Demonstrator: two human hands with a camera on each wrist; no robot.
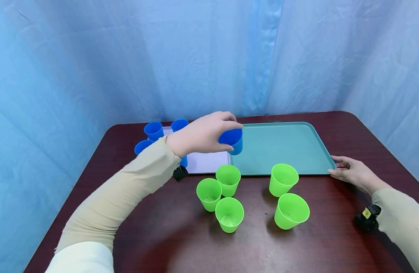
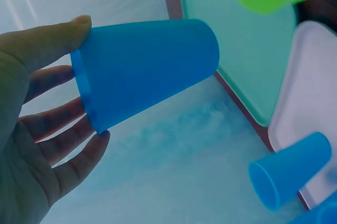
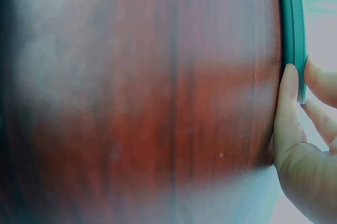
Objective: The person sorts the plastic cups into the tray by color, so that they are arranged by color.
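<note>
Dark bench: left hand [image 1: 199, 134] carries a blue cup [image 1: 232, 140] over the teal tray's [image 1: 291, 131] left edge, ready for lowering; right hand [image 1: 353, 172], fingers relaxed, steadies its near-right corner.

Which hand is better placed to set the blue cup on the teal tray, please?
Left, probably: the left hand already grips the blue cup at the teal tray edge. The right hand only touches its corner.

The flat teal plastic tray [image 1: 284, 146] lies bare, open to a hand from above. In front of it five upright bright green plastic cups [image 1: 229, 179] crowd the dark red-brown wooden table [image 1: 182, 235], three bunched, two to the right. Blue plastic cups [image 1: 153, 131] block the white tray [image 1: 206, 161] at its far-left end.
</note>
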